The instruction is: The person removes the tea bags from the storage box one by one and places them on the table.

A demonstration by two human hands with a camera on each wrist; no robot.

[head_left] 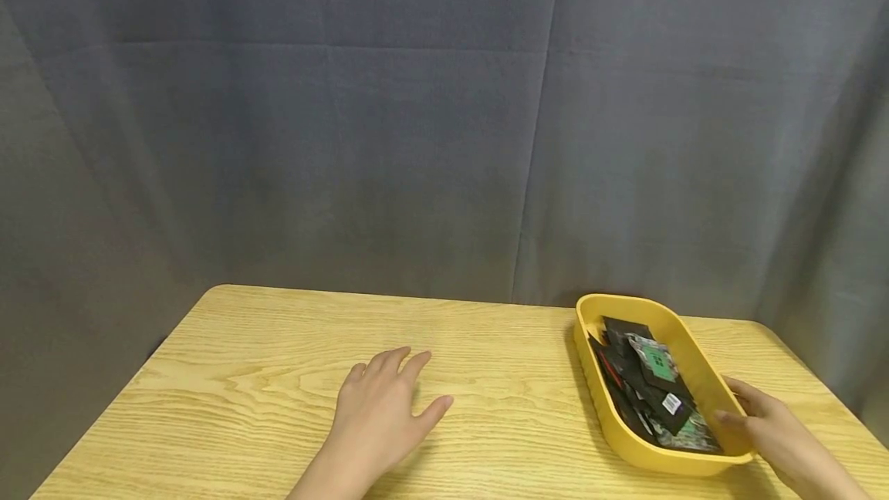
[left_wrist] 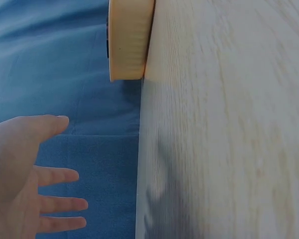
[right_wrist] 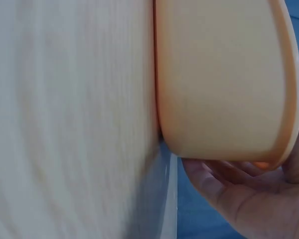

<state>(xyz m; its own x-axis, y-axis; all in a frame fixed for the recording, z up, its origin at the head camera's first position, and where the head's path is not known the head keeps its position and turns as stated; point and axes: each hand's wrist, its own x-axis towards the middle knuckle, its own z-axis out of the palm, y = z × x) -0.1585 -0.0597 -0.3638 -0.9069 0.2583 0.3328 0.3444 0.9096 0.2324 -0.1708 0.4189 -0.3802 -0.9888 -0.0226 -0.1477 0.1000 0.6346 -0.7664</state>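
A yellow plastic bin stands on the right side of the wooden table, holding several flat black packets. Two of those packets carry green patches, and one has a white barcode label. My right hand grips the bin's near right end, thumb over the rim and fingers against the outer wall. In the right wrist view this hand is at the corner of the bin. Over the table's middle left, my left hand hovers with fingers spread and holds nothing.
The light wooden table has rounded far corners. Behind it hangs a dark grey-blue curtain, which also runs along both sides. The bin's far end lies close to the table's back edge.
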